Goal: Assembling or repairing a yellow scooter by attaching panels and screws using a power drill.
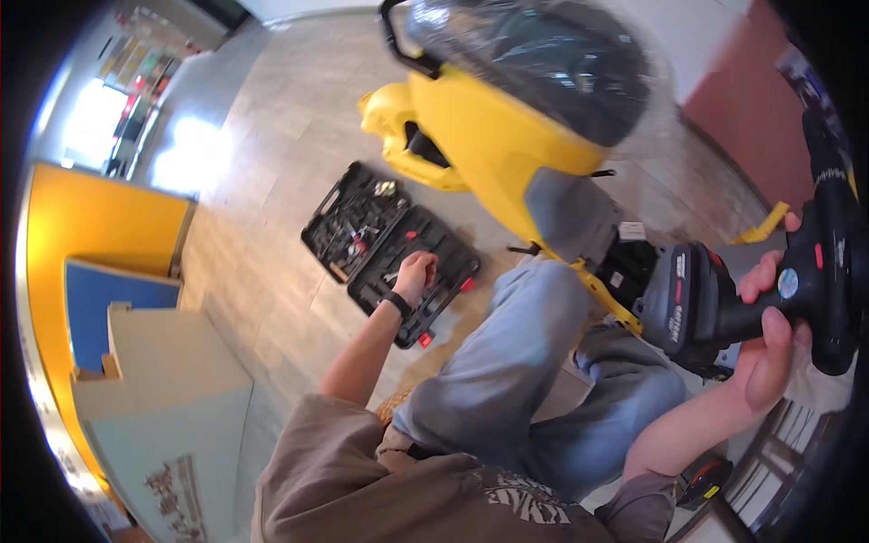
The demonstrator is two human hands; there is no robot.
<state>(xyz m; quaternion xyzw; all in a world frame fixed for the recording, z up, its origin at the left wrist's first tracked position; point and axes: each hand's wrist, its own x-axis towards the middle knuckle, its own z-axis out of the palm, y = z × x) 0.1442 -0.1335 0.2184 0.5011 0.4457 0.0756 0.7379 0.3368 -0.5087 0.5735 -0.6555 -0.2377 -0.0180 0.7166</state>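
The right hand (765, 366) wraps its grip around a black plastic cordless drill (738, 319), held up at the person's right, with small red accents, a round pale-blue sticker (788, 283), a ribbed nose and a thick battery base (677, 299). The left hand (415, 276), fingers curled, is at an open black plastic tool case (463, 255) on the floor (262, 262); I cannot tell whether its grip holds anything.

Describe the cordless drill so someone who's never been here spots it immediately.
Start at the big yellow shell with the plastic-wrapped top, then look right to the person's right hand. It grips the black cordless drill, a chunky battery pack at the foot of its handle. Unlike the open tool case on the floor, it's held in hand and bears a round pale-blue sticker.
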